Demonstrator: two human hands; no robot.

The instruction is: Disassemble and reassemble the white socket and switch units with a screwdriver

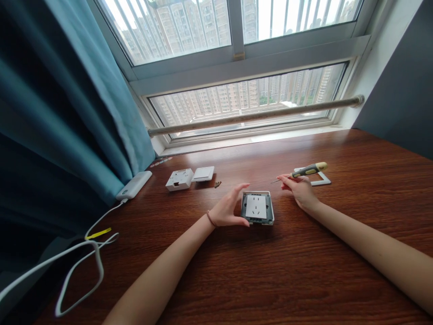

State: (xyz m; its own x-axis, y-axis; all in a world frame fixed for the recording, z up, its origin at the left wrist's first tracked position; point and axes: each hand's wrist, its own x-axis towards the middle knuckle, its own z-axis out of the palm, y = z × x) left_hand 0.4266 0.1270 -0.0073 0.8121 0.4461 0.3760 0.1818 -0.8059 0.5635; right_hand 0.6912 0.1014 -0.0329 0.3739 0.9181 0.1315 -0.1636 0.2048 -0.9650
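Readying screwdriver [307,170], seemingly: right grip [301,192] clasping it, right of socket [256,206]; left grip [228,208] spread, left of socket; next needs aim.

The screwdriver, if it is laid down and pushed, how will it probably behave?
The screwdriver would probably roll, as its handle looks rounded. It is likely stiff: the visible shaft looks straight. It may feel handle-heavy, since that end is much thicker.

Bright window [243,67], blue curtain [81,81], brown wooden table [219,280], grey wall [402,95]
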